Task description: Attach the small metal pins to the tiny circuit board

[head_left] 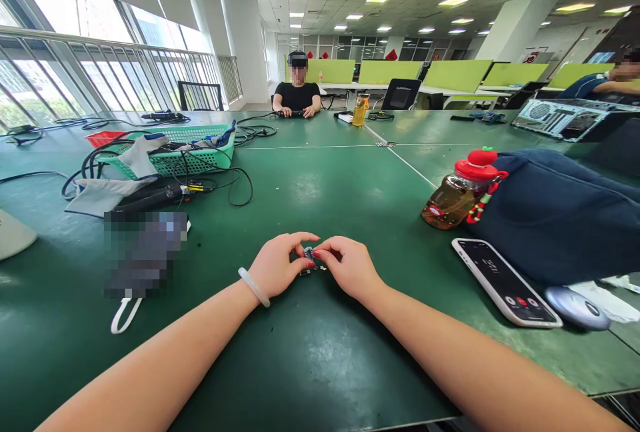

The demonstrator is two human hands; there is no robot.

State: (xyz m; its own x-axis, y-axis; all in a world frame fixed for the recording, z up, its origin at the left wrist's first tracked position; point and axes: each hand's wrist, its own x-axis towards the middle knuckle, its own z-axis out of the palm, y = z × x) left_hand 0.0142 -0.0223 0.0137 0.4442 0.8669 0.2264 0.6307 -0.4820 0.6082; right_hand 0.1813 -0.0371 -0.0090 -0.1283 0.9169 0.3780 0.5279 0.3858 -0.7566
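Observation:
Both hands meet over the middle of the green table (310, 345). My left hand (277, 260), with a pale bangle at its wrist, pinches a small grey part (309, 253) between thumb and index finger. On the right side of that part, my right hand (350, 265) has its thumb and index finger closed against it. Fingertips cover much of the part, so its exact shape is unclear. A few tiny white and metallic pieces (323, 268) lie on the table just below the fingertips.
Left stands a green basket (195, 159) with cables and gloves, near a blurred dark phone-like object (145, 255). At right are a phone (505, 282), a red-lidded bottle (455, 195) and a dark blue bag (560, 212). A person (298, 92) sits across the table.

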